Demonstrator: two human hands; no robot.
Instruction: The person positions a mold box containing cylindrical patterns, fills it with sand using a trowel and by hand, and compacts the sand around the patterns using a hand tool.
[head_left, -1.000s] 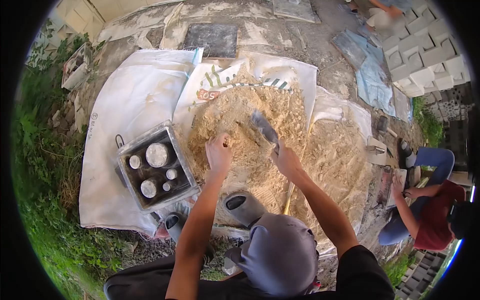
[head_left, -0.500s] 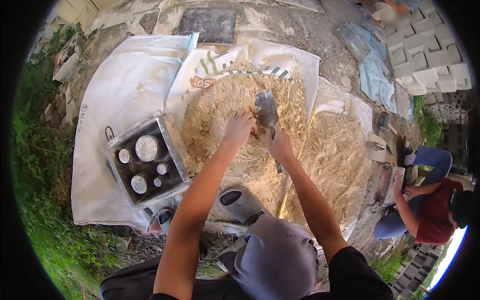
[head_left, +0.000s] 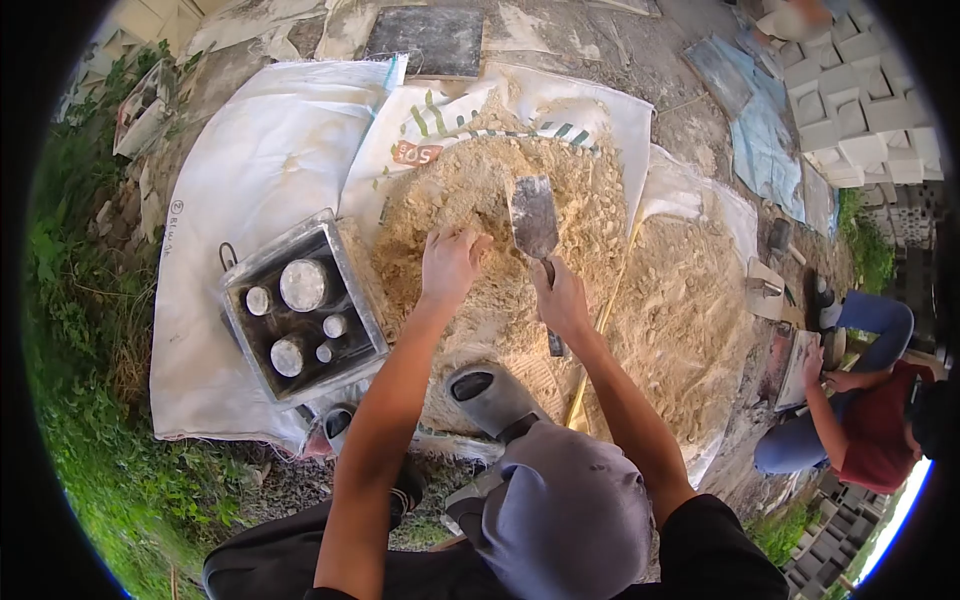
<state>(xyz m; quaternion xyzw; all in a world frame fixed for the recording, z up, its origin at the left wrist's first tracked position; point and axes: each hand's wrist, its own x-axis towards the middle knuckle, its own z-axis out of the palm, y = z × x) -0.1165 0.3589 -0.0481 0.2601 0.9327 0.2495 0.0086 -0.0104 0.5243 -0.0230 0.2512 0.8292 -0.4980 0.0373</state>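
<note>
My right hand [head_left: 562, 300] is closed around the handle of a trowel [head_left: 534, 213], its flat, dust-smeared blade pointing away from me over the sandy mix. The dark end of the handle pokes out below the fist. My left hand [head_left: 452, 264] hovers over or touches the heap of crumbly tan mix [head_left: 440, 185], fingers curled in; whatever they may hold is hidden. To the left stands a dark rectangular mould box [head_left: 362, 318] with several round, pale-topped cylinders of different sizes inside. The heap lies on white woven sacks [head_left: 250, 150].
A second pile of mix [head_left: 675, 320] spreads to the right. Beyond it a co-worker in a red shirt [head_left: 880, 430] crouches, hands on a board-like piece. Stacked pale blocks [head_left: 850, 100] stand at upper right, a dark flat slab [head_left: 425, 42] lies at the back, and my grey shoe [head_left: 492, 398] is close by.
My left hand has moved left, away from the trowel blade. The trowel remains in my right hand, its blade now farther from the left fingers. The whole view has shifted slightly.
</note>
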